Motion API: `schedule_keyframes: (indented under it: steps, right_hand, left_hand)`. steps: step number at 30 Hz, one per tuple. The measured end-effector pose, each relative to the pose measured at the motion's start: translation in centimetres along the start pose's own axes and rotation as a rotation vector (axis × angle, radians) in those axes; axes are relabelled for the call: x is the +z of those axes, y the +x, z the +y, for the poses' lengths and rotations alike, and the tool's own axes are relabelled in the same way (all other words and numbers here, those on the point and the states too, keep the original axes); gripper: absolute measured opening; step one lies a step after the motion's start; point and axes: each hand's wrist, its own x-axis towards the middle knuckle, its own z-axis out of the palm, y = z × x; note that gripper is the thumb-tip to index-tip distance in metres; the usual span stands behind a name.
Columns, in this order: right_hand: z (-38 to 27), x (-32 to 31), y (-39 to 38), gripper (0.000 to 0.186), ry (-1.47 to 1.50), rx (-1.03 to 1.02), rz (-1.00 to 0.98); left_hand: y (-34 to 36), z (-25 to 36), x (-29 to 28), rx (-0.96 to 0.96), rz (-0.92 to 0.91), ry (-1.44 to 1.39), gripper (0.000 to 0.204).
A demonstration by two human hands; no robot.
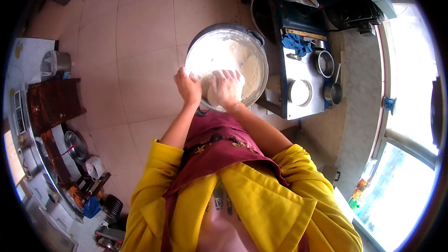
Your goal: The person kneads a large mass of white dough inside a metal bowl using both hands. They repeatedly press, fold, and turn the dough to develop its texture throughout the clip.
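Observation:
A large round metal pot (264,67) with a dark outside and dark handles stands in front of me, with white flour (228,49) spread over its inside. My left hand (188,86) is closed on the pot's left rim. Inside the near part of the pot, my right hand (226,86) presses down on a pale lump of dough (209,84). Its fingers are bent and coated white with flour; their tips are partly lost in the glare. Much of the dough is hidden under this hand.
At right, a table (291,67) carries a light round pan (300,92), a metal pot (324,63) and a blue cloth (297,44). A small saucepan (333,92) is beside it. Farther back stands a dark machine (352,16). Brown wooden furniture (53,102) lines the left; pink tiles cover the floor.

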Motion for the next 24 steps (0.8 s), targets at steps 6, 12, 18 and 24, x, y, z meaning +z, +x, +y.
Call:
schedule_keyframes:
  steps: [6,12,18,24]
  right_hand:
    - [0.1,1.8,0.0,0.028,0.02,-0.014,0.191]
    - [2.1,4.2,3.7,0.026,0.088,-0.05,0.027]
    - [4.3,6.8,7.6,0.015,0.134,-0.14,-0.004]
    - [4.6,7.1,10.1,0.016,0.191,-0.183,-0.116]
  left_hand:
    - [-0.2,0.0,-0.6,0.004,-0.008,0.004,0.026]
    - [-0.8,-1.0,-0.8,0.015,-0.07,-0.059,0.025]
    - [-0.9,-0.1,-1.4,-0.063,-0.109,-0.085,0.022]
    - [-0.8,0.1,-1.6,-0.049,-0.087,-0.061,0.023]
